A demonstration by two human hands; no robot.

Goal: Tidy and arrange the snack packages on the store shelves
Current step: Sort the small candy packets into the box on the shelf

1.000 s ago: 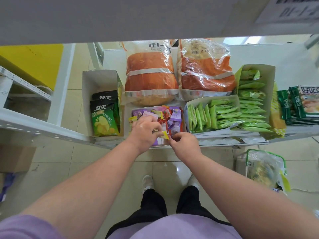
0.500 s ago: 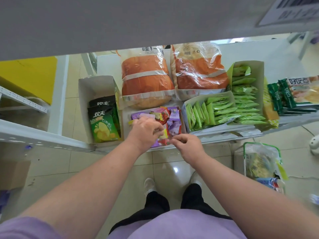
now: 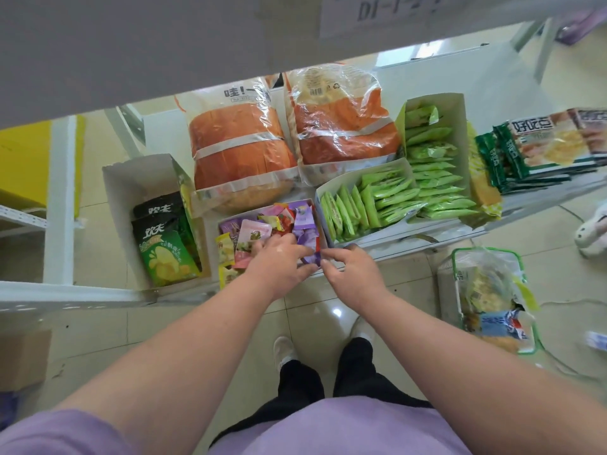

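The left hand (image 3: 279, 264) lies palm down in the small open white cardboard box (image 3: 313, 213) of mixed pink, purple, yellow and red snack sachets (image 3: 253, 229), its fingers loosely spread over the packets and its thumb touching a purple one; whether it grips any of them cannot be told. The right hand (image 3: 353, 274) sits just beside it at the box's near right corner, thumb and forefinger curled together as if pinching the purple wrapper there, though the contact itself is hidden.

Directly beyond the left hand stand two large clear bags of orange-brown bread (image 3: 241, 152), side by side. Beyond and to the right of the right hand is a white carton packed with light green flat packets (image 3: 377, 198), and another carton of the same green packets (image 3: 430, 152) stands behind it. Farther right lie dark green biscuit packs (image 3: 532, 149).

To the left of the left hand an open white box holds green and black potato chip bags (image 3: 164, 247). All rest on the white metal shelf (image 3: 512, 211). Below the right forearm, on the tiled floor, sits a clear plastic bag with green trim (image 3: 489, 290).
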